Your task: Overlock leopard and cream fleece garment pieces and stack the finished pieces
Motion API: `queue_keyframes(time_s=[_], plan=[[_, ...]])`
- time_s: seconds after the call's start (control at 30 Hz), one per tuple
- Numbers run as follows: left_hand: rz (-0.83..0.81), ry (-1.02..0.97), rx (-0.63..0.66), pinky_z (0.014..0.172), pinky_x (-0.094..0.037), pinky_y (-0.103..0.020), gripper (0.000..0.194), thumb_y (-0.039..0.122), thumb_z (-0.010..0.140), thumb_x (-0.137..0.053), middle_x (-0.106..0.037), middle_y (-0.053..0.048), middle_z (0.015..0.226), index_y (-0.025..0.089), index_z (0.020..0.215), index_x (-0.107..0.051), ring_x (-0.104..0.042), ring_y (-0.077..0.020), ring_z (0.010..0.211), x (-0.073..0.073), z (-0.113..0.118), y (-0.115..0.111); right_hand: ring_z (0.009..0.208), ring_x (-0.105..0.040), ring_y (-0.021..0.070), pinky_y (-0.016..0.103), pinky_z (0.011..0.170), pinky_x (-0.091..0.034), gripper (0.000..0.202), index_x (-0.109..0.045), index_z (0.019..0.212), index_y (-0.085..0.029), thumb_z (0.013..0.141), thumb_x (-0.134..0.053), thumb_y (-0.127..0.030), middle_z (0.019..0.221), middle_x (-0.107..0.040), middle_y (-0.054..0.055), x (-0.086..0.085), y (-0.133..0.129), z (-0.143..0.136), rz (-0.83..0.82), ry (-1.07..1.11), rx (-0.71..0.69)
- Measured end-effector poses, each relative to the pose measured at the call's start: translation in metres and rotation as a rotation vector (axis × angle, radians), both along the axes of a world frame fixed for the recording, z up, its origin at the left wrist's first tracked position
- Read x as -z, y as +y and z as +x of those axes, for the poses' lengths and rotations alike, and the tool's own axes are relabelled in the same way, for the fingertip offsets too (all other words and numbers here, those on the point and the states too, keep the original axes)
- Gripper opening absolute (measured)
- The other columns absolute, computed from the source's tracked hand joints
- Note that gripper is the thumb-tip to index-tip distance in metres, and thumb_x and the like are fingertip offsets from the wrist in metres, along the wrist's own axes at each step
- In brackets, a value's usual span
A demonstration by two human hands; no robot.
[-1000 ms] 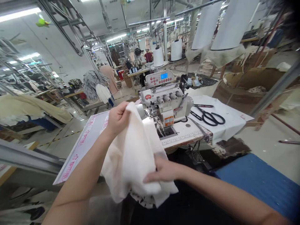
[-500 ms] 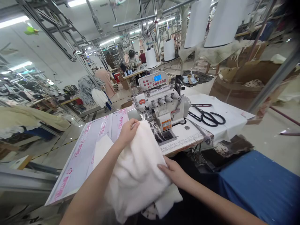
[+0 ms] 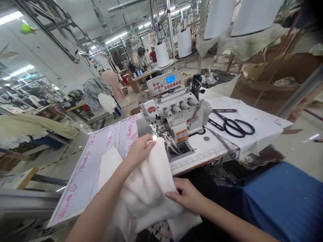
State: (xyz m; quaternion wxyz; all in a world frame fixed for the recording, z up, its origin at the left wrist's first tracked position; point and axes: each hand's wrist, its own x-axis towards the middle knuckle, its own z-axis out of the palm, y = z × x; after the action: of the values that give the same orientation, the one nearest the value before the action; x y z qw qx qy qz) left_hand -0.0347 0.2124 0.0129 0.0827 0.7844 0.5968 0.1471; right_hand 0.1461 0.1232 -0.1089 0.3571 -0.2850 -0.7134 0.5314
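Observation:
A soft white piece of fabric (image 3: 148, 188) hangs between my hands in front of an overlock sewing machine (image 3: 176, 112). My left hand (image 3: 141, 148) pinches its upper corner, close to the lit needle and presser foot area (image 3: 156, 129). Lower down, my right hand (image 3: 185, 193) grips the fabric's right edge, thumb on top and the other fingers partly behind it. The cloth drapes in folds off the table's front, and some black-spotted fabric (image 3: 161, 230) shows beneath it. Whether the fabric's top edge lies under the presser foot, I cannot tell.
Black-handled scissors (image 3: 238, 127) and a dark slim tool (image 3: 224, 110) lie on white cloth right of the machine. Large thread cones (image 3: 161, 55) stand behind. A plastic-covered table extension (image 3: 93, 161) spreads left. A blue-covered surface (image 3: 285, 195) sits at the lower right.
The view has shifted slightly, with the machine looking a little nearer. My left hand and the fabric's top corner sit slightly lower in view; both hands keep their hold.

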Motion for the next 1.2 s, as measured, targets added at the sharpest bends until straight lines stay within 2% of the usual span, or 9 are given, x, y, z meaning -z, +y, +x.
queue_keyframes(time_s=[0.17,0.5,0.63,0.73,0.83,0.93,1.0,1.1,1.2], plan=[[-0.025,-0.009,-0.029,0.062,-0.034,-0.027,0.016,0.034,0.085,-0.041,-0.057,0.002,0.074,0.021,0.079,-0.048,-0.053,-0.0168,0.070,0.000,0.001,-0.003,0.073,-0.055,0.0175,0.026,0.067,-0.042,0.030,-0.063,0.071,-0.014,0.081,-0.054,-0.041,0.077,-0.060,0.005,0.005,-0.003,-0.002,-0.100,0.082,-0.004],[-0.036,-0.051,0.004,0.067,-0.036,-0.028,0.014,0.033,0.083,-0.045,-0.058,0.002,0.082,0.021,0.080,-0.051,-0.052,-0.0159,0.074,0.002,0.000,-0.003,0.081,-0.057,0.0180,0.026,0.072,-0.043,0.021,-0.062,0.066,-0.015,0.078,-0.059,-0.033,0.086,-0.059,0.006,0.008,-0.004,-0.005,-0.115,0.120,-0.004],[-0.040,-0.064,-0.009,0.067,-0.038,-0.028,0.016,0.034,0.082,-0.046,-0.055,-0.001,0.092,0.022,0.090,-0.052,-0.053,-0.0165,0.079,0.001,0.002,-0.003,0.082,-0.057,0.0183,0.027,0.074,-0.043,0.017,-0.063,0.069,-0.015,0.077,-0.059,-0.029,0.089,-0.060,0.007,0.008,-0.004,-0.005,-0.081,0.074,0.012],[-0.052,-0.070,-0.009,0.069,-0.038,-0.029,0.015,0.035,0.082,-0.047,-0.054,-0.001,0.091,0.021,0.085,-0.052,-0.052,-0.0165,0.079,0.001,0.003,-0.001,0.078,-0.057,0.0185,0.028,0.070,-0.043,0.010,-0.061,0.068,-0.015,0.074,-0.060,-0.024,0.083,-0.061,0.006,-0.004,0.003,0.004,-0.014,-0.151,-0.004],[-0.068,-0.072,-0.012,0.069,-0.038,-0.030,0.017,0.036,0.081,-0.047,-0.054,0.000,0.082,0.020,0.077,-0.049,-0.052,-0.0166,0.076,0.001,0.003,0.001,0.067,-0.056,0.0175,0.028,0.062,-0.042,0.010,-0.060,0.076,-0.017,0.075,-0.058,-0.027,0.071,-0.060,0.003,-0.031,0.023,0.018,0.018,-0.376,0.074],[-0.071,-0.092,-0.027,0.067,-0.037,-0.029,0.017,0.036,0.081,-0.048,-0.055,0.000,0.081,0.019,0.075,-0.048,-0.051,-0.0167,0.075,0.001,0.002,0.001,0.062,-0.057,0.0148,0.027,0.058,-0.043,0.023,-0.056,0.096,-0.020,0.080,-0.051,-0.036,0.072,-0.061,0.001,-0.059,0.055,0.026,-0.020,-0.249,0.285],[-0.066,-0.108,-0.040,0.067,-0.036,-0.029,0.017,0.035,0.080,-0.049,-0.055,0.000,0.079,0.019,0.075,-0.048,-0.051,-0.0170,0.076,0.000,0.003,0.000,0.056,-0.056,0.0131,0.025,0.053,-0.044,0.027,-0.054,0.099,-0.020,0.081,-0.049,-0.040,0.068,-0.059,-0.001,-0.070,0.076,0.025,-0.064,-0.123,0.364],[-0.062,-0.147,-0.054,0.067,-0.036,-0.029,0.016,0.034,0.080,-0.049,-0.055,0.000,0.079,0.019,0.075,-0.048,-0.051,-0.0168,0.077,0.001,0.003,-0.002,0.047,-0.053,0.0113,0.023,0.045,-0.041,0.028,-0.054,0.095,-0.020,0.080,-0.050,-0.043,0.062,-0.054,-0.003,-0.077,0.098,0.016,-0.095,-0.057,0.360],[-0.050,-0.170,-0.059,0.066,-0.036,-0.028,0.016,0.034,0.080,-0.049,-0.055,0.000,0.080,0.019,0.075,-0.048,-0.050,-0.0166,0.077,0.002,0.002,-0.003,0.046,-0.050,0.0102,0.022,0.044,-0.037,0.025,-0.056,0.088,-0.020,0.077,-0.052,-0.042,0.058,-0.053,-0.004,-0.076,0.108,0.005,-0.027,-0.091,0.338]])
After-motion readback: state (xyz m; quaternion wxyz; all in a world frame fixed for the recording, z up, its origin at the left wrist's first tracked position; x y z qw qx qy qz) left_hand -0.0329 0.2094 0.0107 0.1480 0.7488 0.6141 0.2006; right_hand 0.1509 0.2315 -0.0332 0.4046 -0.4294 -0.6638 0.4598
